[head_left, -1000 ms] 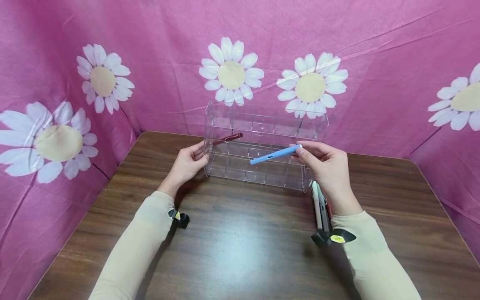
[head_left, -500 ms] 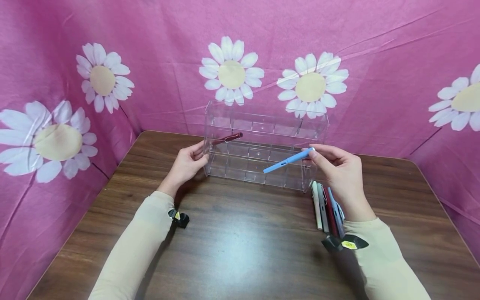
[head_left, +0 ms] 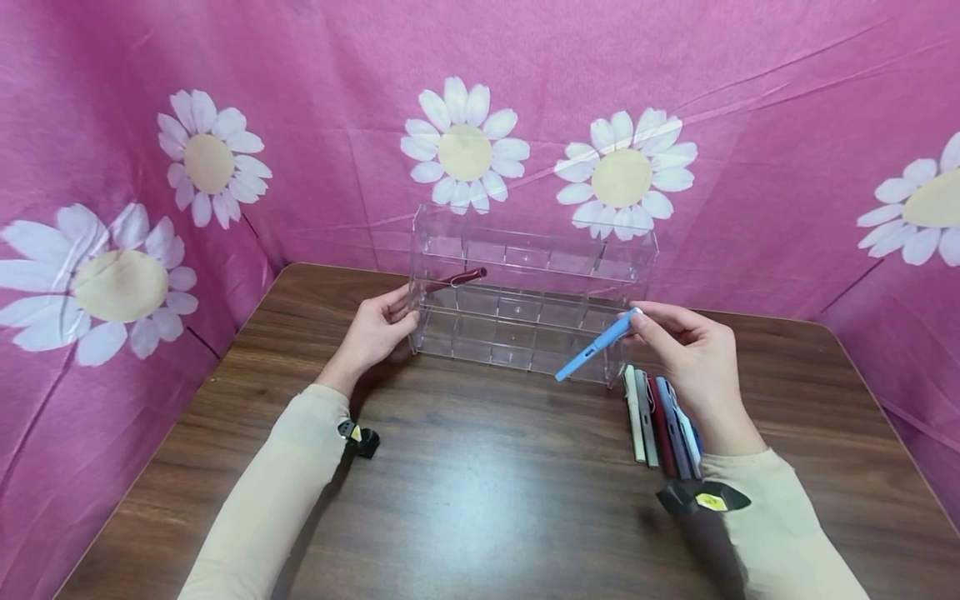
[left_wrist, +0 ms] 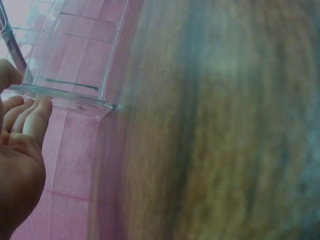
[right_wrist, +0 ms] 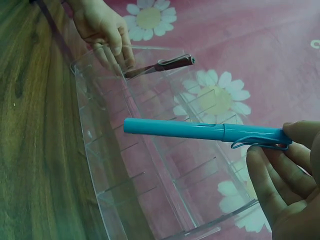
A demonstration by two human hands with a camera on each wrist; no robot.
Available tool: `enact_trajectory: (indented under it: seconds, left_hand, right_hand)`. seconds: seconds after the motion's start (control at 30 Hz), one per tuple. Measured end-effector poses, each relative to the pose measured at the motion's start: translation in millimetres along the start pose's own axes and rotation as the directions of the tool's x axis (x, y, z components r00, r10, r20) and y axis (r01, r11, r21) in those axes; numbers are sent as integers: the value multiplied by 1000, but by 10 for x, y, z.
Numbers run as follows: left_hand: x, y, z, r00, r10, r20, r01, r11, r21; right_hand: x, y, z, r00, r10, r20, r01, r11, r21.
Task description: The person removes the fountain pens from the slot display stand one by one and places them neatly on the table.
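Observation:
A clear plastic rack with several compartments stands upright near the back of the table. My left hand grips its left side panel, thumb on the near side and fingers behind, as the left wrist view also shows. In the rack's left end a dark red fountain pen lies slanted, cap end up to the right. My right hand pinches a light blue fountain pen by its clip end. The pen's other end points down and left, in front of the rack's lower right part.
Right of the rack, several capped pens lie side by side: a pale green pen, a grey pen, a dark red pen and bluish pens, partly behind my right wrist. A pink daisy-print cloth hangs behind the wooden table.
My right hand has moved right and slightly toward me with the light blue pen, whose free end has tipped downward. More of the pen row shows. My left hand and the rack stay put.

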State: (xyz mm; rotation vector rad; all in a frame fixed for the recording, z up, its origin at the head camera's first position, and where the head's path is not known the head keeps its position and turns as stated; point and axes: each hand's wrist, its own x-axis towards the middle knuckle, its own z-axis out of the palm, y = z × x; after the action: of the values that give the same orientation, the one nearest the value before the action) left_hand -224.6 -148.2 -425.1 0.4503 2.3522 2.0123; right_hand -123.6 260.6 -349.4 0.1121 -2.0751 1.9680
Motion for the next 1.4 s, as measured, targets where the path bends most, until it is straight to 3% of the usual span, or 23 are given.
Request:
enact_trajectory:
  seconds: [0.27, 0.47, 0.73, 1.07, 1.2, 1.27, 1.4]
  left_hand:
    - [-3, -4, 5, 1000, -6, -2, 6, 1000, 17]
    - [-5, 6, 3, 1000, -10, -4, 10, 1000, 19]
    - [-3, 13, 3, 1000, -3, 1, 3, 1000, 11]
    - [4, 1, 1, 1000, -6, 0, 6, 1000, 19]
    - [6, 13, -4, 1000, -7, 0, 7, 1000, 16]
    - [4, 16, -5, 1000, -7, -1, 7, 1000, 20]
    - [3, 13, -4, 1000, -6, -4, 6, 1000, 27]
  right_hand:
    - [-7, 44, -50, 1000, 6, -11, -6, 1000, 2]
    - [-5, 68, -78, 1000, 1, -28, -3, 996, -94]
    - [-11, 69, -108, 999, -1, -43, -4, 992, -127]
    - [-17, 112, -224, 995, 54, -80, -67, 981, -181]
    - [-20, 152, -283, 996, 44, -81, -65, 959, -277]
    - [-24, 169, -309, 994, 58, -92, -81, 959, -272]
    - [-24, 195, -349, 984, 109, -139, -130, 980, -148]
